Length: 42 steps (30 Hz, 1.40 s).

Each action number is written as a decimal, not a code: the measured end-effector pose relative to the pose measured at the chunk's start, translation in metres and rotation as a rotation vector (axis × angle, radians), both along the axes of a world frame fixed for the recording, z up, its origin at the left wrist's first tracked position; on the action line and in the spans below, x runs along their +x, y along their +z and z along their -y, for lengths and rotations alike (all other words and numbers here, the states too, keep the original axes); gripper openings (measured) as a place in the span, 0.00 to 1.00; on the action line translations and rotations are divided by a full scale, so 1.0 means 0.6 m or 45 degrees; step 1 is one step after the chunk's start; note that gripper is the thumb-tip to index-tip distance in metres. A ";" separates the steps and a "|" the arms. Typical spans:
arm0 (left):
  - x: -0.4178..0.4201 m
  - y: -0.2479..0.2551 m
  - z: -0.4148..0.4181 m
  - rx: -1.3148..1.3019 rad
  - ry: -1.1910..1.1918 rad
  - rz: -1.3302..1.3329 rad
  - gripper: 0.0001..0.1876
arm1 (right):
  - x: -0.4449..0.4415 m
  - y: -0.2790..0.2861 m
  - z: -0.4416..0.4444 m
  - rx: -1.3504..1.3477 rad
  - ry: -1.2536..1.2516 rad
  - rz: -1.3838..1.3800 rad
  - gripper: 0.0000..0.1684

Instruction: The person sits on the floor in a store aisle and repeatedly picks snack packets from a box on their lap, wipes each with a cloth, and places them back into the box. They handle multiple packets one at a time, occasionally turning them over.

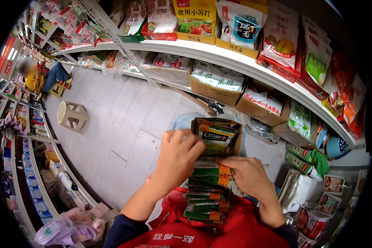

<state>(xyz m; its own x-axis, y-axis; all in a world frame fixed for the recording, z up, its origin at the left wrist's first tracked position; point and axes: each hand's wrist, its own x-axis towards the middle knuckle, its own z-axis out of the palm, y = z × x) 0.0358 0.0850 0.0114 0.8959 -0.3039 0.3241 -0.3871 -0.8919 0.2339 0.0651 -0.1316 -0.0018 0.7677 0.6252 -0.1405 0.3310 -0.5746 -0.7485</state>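
Note:
A small cardboard box stands in front of me, holding upright packets; the front one is a black, green and yellow snack packet. Curled and slightly blurred, my left hand is at the box's left side, its fingertips partly hidden. My right hand pinches the far end of a row of green packets at the box's near side. These overlapping packets run down over my red apron, with orange checked corners showing.
White shelving with bagged powders curves across the far side and right. Open cartons of white pouches sit below it. A beige plastic stool stands on the tiled floor. Goods shelves line the left. A seated person is farther off.

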 end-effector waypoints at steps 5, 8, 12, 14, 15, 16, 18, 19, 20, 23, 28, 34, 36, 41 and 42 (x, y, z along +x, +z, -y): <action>-0.034 0.011 -0.011 -0.429 -0.107 0.048 0.13 | -0.001 0.002 0.005 -0.155 0.029 0.031 0.23; -0.033 0.037 -0.010 -0.855 0.107 0.374 0.12 | 0.001 0.015 0.003 -0.078 0.005 0.014 0.21; -0.007 0.062 -0.021 -1.209 0.288 0.152 0.05 | 0.005 0.045 0.019 0.054 -0.073 0.216 0.17; -0.004 0.075 -0.024 -1.231 0.361 -0.062 0.05 | 0.007 0.055 0.030 0.275 -0.255 0.335 0.14; -0.003 0.071 -0.022 -1.313 0.365 -0.070 0.04 | 0.005 0.066 0.031 0.295 -0.322 0.215 0.13; -0.001 0.065 -0.019 -1.396 0.369 -0.079 0.04 | 0.002 0.081 0.031 0.314 -0.389 0.095 0.12; 0.000 0.058 -0.010 -1.486 0.361 -0.110 0.05 | -0.008 0.092 0.026 0.450 -0.467 -0.146 0.10; 0.000 0.056 -0.005 -1.494 0.350 -0.133 0.05 | -0.013 0.091 0.025 0.580 -0.436 -0.371 0.11; -0.001 0.055 -0.001 -1.502 0.340 -0.154 0.05 | -0.017 0.080 0.023 0.674 -0.389 -0.524 0.11; -0.007 0.066 0.007 -1.416 0.269 -0.348 0.05 | -0.024 0.052 0.001 0.913 -0.295 -0.822 0.14; -0.011 0.065 0.009 -1.808 0.182 -0.622 0.07 | -0.025 0.036 -0.007 1.017 -0.298 -0.941 0.15; -0.034 0.039 0.018 -1.767 0.134 -1.048 0.15 | -0.028 0.030 -0.012 1.047 -0.370 -0.909 0.16; -0.034 0.037 0.018 -1.745 0.128 -1.013 0.15 | -0.029 0.021 -0.005 1.003 -0.380 -0.892 0.17; -0.038 0.036 0.024 -1.707 0.163 -0.945 0.12 | -0.014 0.014 0.022 0.931 -0.436 -0.814 0.15; -0.045 0.034 0.022 -1.602 0.157 -0.951 0.11 | -0.008 0.018 0.033 0.897 -0.383 -0.813 0.14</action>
<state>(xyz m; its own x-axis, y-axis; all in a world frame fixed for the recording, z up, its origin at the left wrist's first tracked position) 0.0085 0.0720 0.0318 0.9695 -0.0886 -0.2287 0.2320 0.0289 0.9723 0.0602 -0.1517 0.0091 0.8176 0.5165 -0.2543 -0.3393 0.0753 -0.9377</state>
